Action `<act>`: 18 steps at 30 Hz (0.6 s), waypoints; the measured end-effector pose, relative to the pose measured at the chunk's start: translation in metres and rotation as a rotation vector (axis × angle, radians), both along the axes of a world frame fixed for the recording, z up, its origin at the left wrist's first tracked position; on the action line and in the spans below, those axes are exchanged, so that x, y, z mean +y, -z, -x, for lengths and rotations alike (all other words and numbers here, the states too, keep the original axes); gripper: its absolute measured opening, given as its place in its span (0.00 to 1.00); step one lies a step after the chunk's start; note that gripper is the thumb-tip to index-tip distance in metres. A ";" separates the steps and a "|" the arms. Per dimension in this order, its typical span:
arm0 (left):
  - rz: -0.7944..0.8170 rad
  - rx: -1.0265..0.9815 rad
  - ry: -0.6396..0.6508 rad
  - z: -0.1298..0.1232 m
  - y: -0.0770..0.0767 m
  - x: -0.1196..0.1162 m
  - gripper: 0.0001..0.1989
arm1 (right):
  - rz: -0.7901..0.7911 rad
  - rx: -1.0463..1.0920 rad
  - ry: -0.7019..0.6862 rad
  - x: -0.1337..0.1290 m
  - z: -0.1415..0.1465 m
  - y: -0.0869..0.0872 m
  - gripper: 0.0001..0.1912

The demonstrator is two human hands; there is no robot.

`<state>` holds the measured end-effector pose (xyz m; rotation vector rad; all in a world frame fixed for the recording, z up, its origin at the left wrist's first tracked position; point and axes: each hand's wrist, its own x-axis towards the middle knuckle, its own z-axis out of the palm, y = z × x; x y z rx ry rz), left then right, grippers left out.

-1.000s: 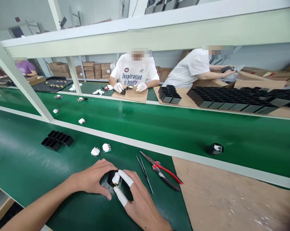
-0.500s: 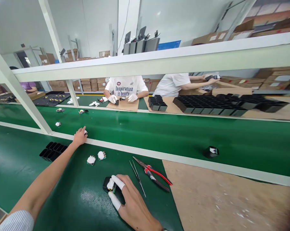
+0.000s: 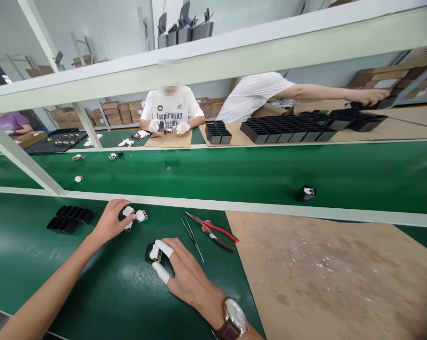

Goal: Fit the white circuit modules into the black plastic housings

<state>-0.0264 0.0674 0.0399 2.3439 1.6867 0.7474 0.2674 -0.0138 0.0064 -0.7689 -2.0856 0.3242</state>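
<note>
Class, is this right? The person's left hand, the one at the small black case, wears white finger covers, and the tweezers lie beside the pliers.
Not quite: the head view shows it is the right hand at the small black case; the white finger covers, tweezers and pliers are as stated.

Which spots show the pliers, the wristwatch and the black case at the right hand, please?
Pliers [image 3: 206, 226], head view: around the pivot.
Wristwatch [image 3: 236, 314], head view: on the dial.
Black case [image 3: 148, 254], head view: its visible dark wall.

pale wall [image 3: 121, 28] behind green workbench [image 3: 110, 302]
</note>
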 end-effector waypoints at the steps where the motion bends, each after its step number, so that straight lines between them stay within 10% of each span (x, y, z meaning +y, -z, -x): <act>1: 0.018 -0.046 0.070 -0.007 -0.001 -0.012 0.27 | 0.004 0.001 -0.001 0.000 0.000 0.001 0.24; 6: 0.268 -0.172 0.451 -0.048 0.010 -0.061 0.36 | 0.082 0.010 -0.024 0.002 -0.002 0.002 0.27; 9: 0.234 -0.212 0.469 -0.059 0.019 -0.071 0.24 | 0.138 0.024 -0.049 0.003 -0.004 0.000 0.25; 18: 0.085 -0.209 0.391 -0.045 0.029 -0.071 0.28 | 0.048 0.071 -0.015 0.004 -0.008 -0.007 0.26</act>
